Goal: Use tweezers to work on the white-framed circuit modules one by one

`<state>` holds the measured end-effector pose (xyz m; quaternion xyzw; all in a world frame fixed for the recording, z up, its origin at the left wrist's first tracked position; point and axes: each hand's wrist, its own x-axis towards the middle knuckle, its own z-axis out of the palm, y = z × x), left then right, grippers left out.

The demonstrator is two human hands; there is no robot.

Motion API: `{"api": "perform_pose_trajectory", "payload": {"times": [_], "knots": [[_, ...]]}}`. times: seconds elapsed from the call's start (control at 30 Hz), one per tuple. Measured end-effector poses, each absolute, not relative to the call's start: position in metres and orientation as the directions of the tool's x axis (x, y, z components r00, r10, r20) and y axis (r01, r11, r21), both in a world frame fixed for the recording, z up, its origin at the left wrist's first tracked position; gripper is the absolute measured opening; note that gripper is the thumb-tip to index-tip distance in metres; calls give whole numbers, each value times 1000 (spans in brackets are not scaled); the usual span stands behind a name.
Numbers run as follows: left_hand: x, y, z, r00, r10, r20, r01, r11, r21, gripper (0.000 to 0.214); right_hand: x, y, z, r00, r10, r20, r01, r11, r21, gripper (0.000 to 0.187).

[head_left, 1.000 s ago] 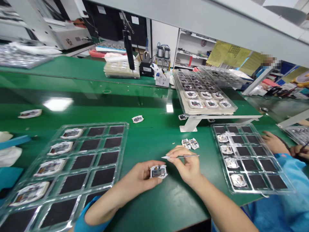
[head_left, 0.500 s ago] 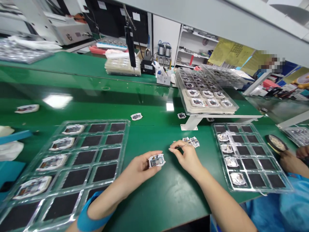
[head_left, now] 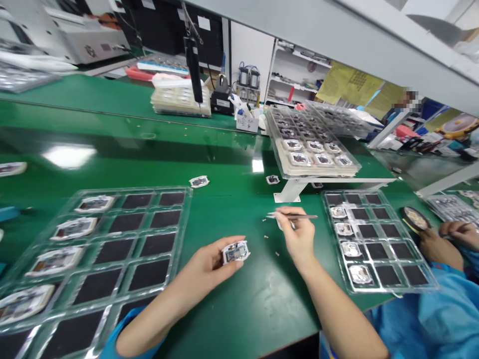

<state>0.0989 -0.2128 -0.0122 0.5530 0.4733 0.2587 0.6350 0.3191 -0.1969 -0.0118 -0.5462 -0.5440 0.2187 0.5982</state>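
My left hand (head_left: pixel 211 264) is closed around the edges of a small white-framed circuit board module (head_left: pixel 236 252), its component side facing up. A pair of tweezers (head_left: pixel 299 216) lies in the grip of my right hand (head_left: pixel 298 234), with the tips pointing left, above the green bench and apart from the module. Beneath my right fingers a white-framed piece shows only in part. Several tiny loose parts (head_left: pixel 266 237) are scattered on the bench between my two hands.
At left, a clear tray (head_left: pixel 186 219) holds several modules in one column. Another tray (head_left: pixel 339 269) sits at right, near a co-worker's hands (head_left: pixel 441 247) and a round dish (head_left: pixel 416 218). Stacked trays (head_left: pixel 318 168) rest on a raised stand (head_left: pixel 292 190). An electric screwdriver (head_left: pixel 193 70) hangs at the back.
My view has swung slightly right. My right hand has turned and shifted, so the tweezers now show clearly and the modules beside it are mostly covered. My left hand keeps its module.
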Motion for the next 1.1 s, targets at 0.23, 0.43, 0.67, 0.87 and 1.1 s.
{"api": "perform_pose_trajectory", "payload": {"times": [0.23,0.43,0.67,0.87,1.1], "knots": [[96,-212,-31,423,855,-299,202,233,951,58,350,-176,-2,712,574,405,150,439,-886,25],[96,-214,-31,433,850,-300,218,225,950,57,371,-159,-9,753,553,357,84,457,-885,32],[97,-215,-32,443,847,-293,245,200,949,57,376,-147,-15,767,558,316,-3,497,-868,32],[99,-215,-28,438,852,-287,242,196,950,53,375,-140,-21,772,536,342,51,484,-873,29],[100,-217,-32,437,854,-281,233,194,953,51,375,-141,-23,749,522,409,128,491,-862,25]]}}
